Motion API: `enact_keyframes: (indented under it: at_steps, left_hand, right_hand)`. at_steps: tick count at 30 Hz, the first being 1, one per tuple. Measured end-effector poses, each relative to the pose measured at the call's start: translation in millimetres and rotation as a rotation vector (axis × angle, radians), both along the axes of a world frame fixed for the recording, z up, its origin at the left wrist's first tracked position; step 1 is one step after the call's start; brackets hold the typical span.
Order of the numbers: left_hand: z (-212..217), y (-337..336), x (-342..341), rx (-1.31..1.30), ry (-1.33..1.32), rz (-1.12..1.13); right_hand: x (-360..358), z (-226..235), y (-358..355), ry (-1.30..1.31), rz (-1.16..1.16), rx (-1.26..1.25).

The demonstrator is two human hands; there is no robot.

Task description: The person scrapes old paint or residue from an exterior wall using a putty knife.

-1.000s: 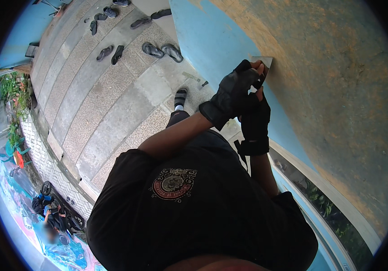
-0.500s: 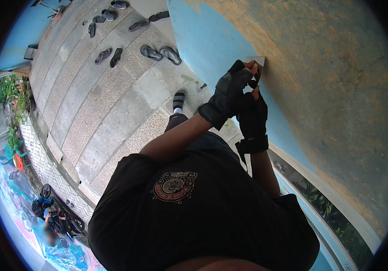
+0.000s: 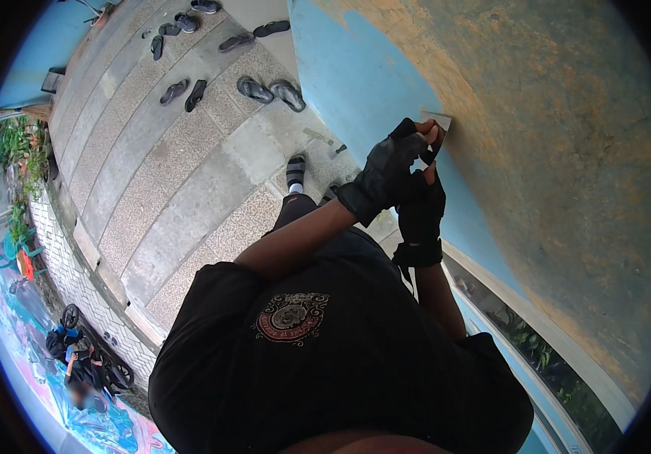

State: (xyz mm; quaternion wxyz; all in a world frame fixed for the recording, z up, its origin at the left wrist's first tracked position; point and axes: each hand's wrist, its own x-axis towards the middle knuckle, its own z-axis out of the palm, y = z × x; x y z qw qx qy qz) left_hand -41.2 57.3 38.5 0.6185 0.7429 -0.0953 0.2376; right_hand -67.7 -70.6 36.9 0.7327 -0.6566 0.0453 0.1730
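Observation:
Black fingerless gloves cover both of my hands. My left hand [image 3: 395,168] grips a scraper, its bare fingertips pressed near the metal blade [image 3: 442,119]. Below it, my right hand [image 3: 421,215] is closed round the lower part of the same tool; the gloves hide most of its handle. The blade lies against the wall, where light blue paint [image 3: 363,76] meets a bare, mottled brown-grey surface [image 3: 552,144].
Several sandals and shoes [image 3: 253,89] lie on the tiled floor [image 3: 189,204]. A flat tool with a dark end [image 3: 325,141] lies near my foot [image 3: 296,172]. Plants [image 3: 537,340] show beyond a ledge at right. A person sits by a motorcycle [image 3: 87,356] at lower left.
Both hands and the scraper have moved a little down in the picture along the wall, still gripping. My other sandal now shows beside my left forearm.

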Motion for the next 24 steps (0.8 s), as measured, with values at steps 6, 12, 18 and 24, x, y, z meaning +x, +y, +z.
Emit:
enact_keyframes:
  at_steps: [6,12,18,24]
  left_hand:
    - [-1,3,-2,0.021,0.0,0.011]
    - [-9,6,4,0.036,-0.004,0.021]
    - [-7,1,0,-0.003,-0.059,0.034]
    - [-8,10,-1,0.012,0.022,-0.017]
  right_hand:
    - [0,7,12,-0.106,-0.009,-0.116]
    - [7,-22,8,-0.287,0.004,-0.357]
    - [2,9,22,-0.067,-0.1,-0.076]
    - [6,-12,14,-0.181,0.016,-0.302]
